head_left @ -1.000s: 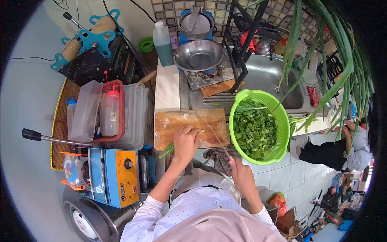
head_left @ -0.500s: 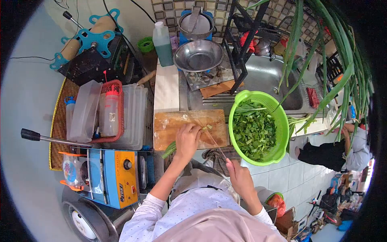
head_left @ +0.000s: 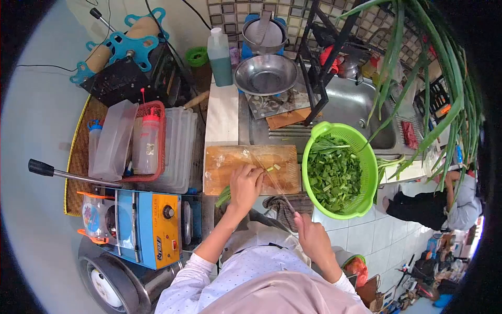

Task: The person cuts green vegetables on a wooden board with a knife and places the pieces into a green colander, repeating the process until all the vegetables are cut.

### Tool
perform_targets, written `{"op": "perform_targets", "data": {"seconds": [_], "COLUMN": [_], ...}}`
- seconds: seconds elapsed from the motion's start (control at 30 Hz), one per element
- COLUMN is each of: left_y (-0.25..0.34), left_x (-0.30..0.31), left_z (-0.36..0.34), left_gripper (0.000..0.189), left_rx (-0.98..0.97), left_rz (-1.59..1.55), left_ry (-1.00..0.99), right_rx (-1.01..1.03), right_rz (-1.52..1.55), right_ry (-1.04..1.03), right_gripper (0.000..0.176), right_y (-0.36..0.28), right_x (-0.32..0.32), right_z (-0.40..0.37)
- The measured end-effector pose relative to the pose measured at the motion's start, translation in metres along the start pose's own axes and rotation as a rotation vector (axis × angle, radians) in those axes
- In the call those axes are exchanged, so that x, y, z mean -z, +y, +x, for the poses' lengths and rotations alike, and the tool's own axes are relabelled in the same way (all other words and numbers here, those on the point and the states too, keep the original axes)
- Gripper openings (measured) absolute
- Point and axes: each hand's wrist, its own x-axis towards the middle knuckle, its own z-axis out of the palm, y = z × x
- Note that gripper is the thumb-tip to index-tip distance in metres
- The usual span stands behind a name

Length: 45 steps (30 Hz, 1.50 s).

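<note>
On the wooden cutting board [head_left: 222, 162], my left hand [head_left: 246, 187] is closed around a bunch of green leafy stalks [head_left: 224, 196], whose leaves hang past the board's lower left edge. My right hand [head_left: 312, 236] grips the pink handle of a long knife [head_left: 282, 195]. The blade lies slantwise over the board, just right of my left fingers. Small cut stalk pieces [head_left: 273, 168] rest beside the blade. To the right of the board, a light green basket [head_left: 370, 180] holds chopped leafy greens [head_left: 334, 175].
Behind the board are a metal bowl [head_left: 265, 75], a bottle of green liquid [head_left: 219, 58] and a sink [head_left: 348, 99]. Long green leaves [head_left: 455, 89] hang at the upper right. A cup sealer [head_left: 164, 230] stands at left. Another person [head_left: 463, 201] is at far right.
Cut stalk pieces now lie farther right of the blade on the board. The camera view has shifted slightly. Both hands keep their holds.
</note>
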Motion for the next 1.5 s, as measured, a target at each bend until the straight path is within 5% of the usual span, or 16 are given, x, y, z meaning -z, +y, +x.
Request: {"op": "perform_targets", "data": {"seconds": [0.5,1.5], "left_y": [-0.004,-0.004], "left_x": [0.007,0.008], "left_z": [-0.003,0.001], "left_gripper": [0.011,0.008], "left_rx": [-0.017,-0.011], "left_rz": [0.02,0.026], "left_ry": [-0.045,-0.009], "right_rx": [0.114,0.102], "right_rz": [0.032,-0.001], "right_ry": [0.119,0.045], "right_gripper": [0.036,0.035], "right_y": [0.005,-0.007], "right_x": [-0.013,-0.023], "right_z": [0.035,0.038]}}
